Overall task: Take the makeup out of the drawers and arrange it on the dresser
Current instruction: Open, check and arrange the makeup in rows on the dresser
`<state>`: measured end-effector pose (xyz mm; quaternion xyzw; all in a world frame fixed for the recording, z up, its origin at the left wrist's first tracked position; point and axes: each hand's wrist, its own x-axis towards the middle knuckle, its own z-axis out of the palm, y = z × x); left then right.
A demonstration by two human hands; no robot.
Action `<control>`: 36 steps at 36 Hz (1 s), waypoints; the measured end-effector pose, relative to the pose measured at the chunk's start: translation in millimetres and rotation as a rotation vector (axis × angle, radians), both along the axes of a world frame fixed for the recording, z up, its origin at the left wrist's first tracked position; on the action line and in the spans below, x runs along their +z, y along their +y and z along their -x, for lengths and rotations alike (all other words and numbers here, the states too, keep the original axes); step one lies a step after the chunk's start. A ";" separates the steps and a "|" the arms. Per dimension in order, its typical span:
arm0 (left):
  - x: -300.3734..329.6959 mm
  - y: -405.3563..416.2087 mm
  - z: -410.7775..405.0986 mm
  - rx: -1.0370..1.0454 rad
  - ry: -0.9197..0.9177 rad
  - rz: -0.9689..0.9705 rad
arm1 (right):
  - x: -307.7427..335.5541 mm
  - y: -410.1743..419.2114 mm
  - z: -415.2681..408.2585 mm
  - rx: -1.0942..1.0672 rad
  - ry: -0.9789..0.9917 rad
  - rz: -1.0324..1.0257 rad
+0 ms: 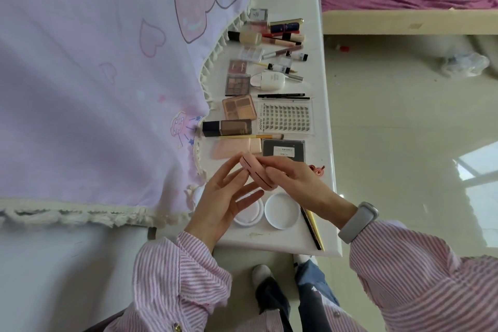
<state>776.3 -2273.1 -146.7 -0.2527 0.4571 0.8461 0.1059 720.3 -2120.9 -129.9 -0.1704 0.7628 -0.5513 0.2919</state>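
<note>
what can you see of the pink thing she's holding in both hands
The pink case is a small oblong piece with rounded ends, matte and plastic-looking, with dark lines running along its visible side, like a seam or slots. It is held tilted above the near end of the white dresser top, not resting on it. The right hand grips its lower end with curled fingers; the left hand touches its side with mostly straight fingers. What it contains cannot be told.

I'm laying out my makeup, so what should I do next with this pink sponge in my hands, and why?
Probably set the pink sponge down beside the pink puffs: both hands, left and right, hold it above the dresser, where similar items lie together.
</note>
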 end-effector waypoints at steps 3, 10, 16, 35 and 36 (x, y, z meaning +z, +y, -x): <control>2.4 3.1 0.1 0.005 0.017 0.014 | -1.3 -0.4 -1.3 0.016 -0.015 0.054; 0.4 5.5 -1.2 0.033 -0.003 0.005 | -11.3 1.9 -2.2 0.053 -0.019 0.002; -0.9 3.6 -2.1 -0.023 -0.020 0.041 | -10.1 0.2 -0.3 0.119 0.173 -0.158; -14.9 -1.6 -2.5 -0.105 -0.126 0.039 | -9.5 -6.3 1.3 0.245 0.542 -0.212; -14.6 -1.4 -2.7 -0.102 -0.127 0.031 | -9.0 -6.7 1.8 0.251 0.557 -0.212</control>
